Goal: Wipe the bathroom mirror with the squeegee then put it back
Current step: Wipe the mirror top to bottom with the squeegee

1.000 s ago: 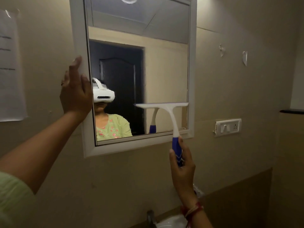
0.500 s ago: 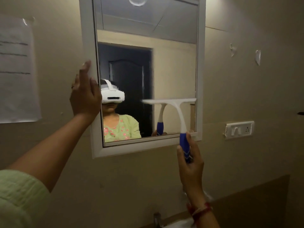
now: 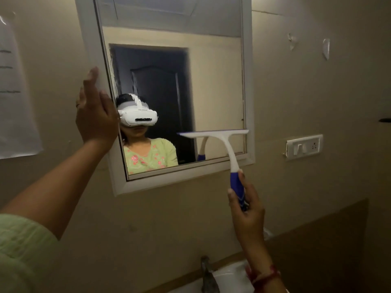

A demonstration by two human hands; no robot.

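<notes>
A white-framed mirror [image 3: 215, 85] hangs on the beige wall, its glass reflecting a person in a green top and a headset. My right hand [image 3: 245, 206] grips the blue handle of the squeegee [image 3: 229, 149]. Its white blade lies level against the glass near the mirror's lower right corner. My left hand [image 3: 96, 115] rests flat, fingers apart, on the left side of the mirror frame. White streaks show on the glass at the upper left.
A white switch plate [image 3: 303, 146] sits on the wall right of the mirror. A paper sheet [image 3: 14, 98] hangs at the left. Below are a metal tap [image 3: 208, 275] and the rim of a white basin [image 3: 232, 271]. Darker panelling runs along the lower right.
The view has shifted, so the mirror sits further right and lower in frame. The squeegee blade stays low on the glass at the right. My left hand keeps its place on the frame.
</notes>
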